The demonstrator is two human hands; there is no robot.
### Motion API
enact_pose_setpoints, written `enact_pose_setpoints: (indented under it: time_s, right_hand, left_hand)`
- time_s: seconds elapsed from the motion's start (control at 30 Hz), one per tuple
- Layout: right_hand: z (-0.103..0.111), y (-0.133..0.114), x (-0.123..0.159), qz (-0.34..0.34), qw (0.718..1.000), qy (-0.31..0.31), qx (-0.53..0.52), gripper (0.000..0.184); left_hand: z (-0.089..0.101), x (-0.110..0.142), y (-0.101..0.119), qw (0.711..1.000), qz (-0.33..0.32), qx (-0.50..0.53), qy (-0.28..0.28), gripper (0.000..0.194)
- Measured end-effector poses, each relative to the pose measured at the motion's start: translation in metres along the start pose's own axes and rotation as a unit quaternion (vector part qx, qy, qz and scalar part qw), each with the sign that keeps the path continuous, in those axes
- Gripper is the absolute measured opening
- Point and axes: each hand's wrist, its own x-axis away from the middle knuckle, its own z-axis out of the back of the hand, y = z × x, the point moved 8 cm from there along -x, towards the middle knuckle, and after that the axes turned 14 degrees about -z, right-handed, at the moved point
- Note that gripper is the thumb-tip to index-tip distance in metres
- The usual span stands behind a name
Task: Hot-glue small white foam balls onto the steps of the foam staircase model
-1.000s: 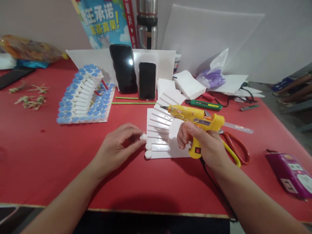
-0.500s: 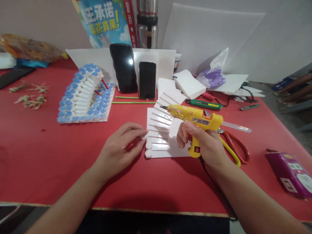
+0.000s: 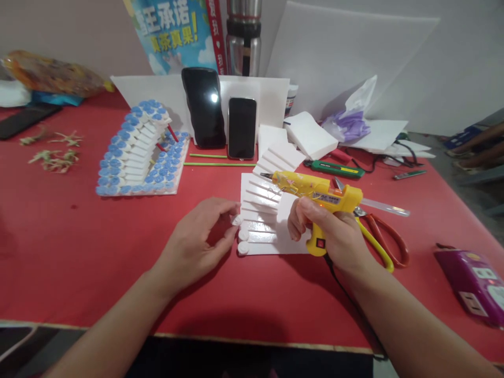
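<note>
My left hand [image 3: 195, 244] pinches a small white ridged disc [image 3: 236, 220] between thumb and fingers at the left edge of a white model staircase [image 3: 260, 215]. Two similar white discs [image 3: 243, 248] sit on the model's near left corner, just below. My right hand [image 3: 342, 236] is wrapped round the handle of a yellow hot glue gun [image 3: 303, 185]. Its nozzle points left above the steps, and a clear glue stick [image 3: 388, 207] protrudes from the back. The fan of steps curves away toward the back, partly hidden by the gun and my right hand.
A blue-and-white decorated staircase model [image 3: 137, 152] stands at left. Two phones [image 3: 242, 128] lean on a white board behind green sticks [image 3: 220, 164]. Pliers [image 3: 388, 241], a green utility knife [image 3: 334, 168] and a purple power socket [image 3: 470, 283] lie at right. The gun's cord crosses the table's front edge.
The view has shifted slightly. My left fingers have parted a little around the disc, so more of it shows. My right hand keeps the glue gun in nearly the same place.
</note>
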Motion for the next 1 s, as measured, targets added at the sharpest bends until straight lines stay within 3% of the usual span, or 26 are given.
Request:
enact_pose_setpoints:
  time_s: [0.17,0.57,0.77,1.0]
  right_hand:
    - [0.0,0.002,-0.001,0.0,1.0,0.001,0.0,0.043]
    - [0.0,0.004,-0.001,-0.005,1.0,0.0,0.02,0.044]
    - [-0.001,0.005,-0.002,-0.002,1.0,0.002,0.024,0.045]
    - [0.0,0.005,-0.002,-0.004,1.0,0.001,0.021,0.044]
  left_hand:
    - [0.001,-0.001,0.003,1.0,-0.026,-0.005,-0.006,0.02]
    - [0.004,-0.003,0.004,0.999,-0.04,-0.025,0.001,0.023]
    - [0.002,-0.001,-0.005,1.0,0.006,0.016,-0.003,0.02]
    - [-0.004,0.0,-0.013,0.996,0.045,0.056,-0.047,0.011]
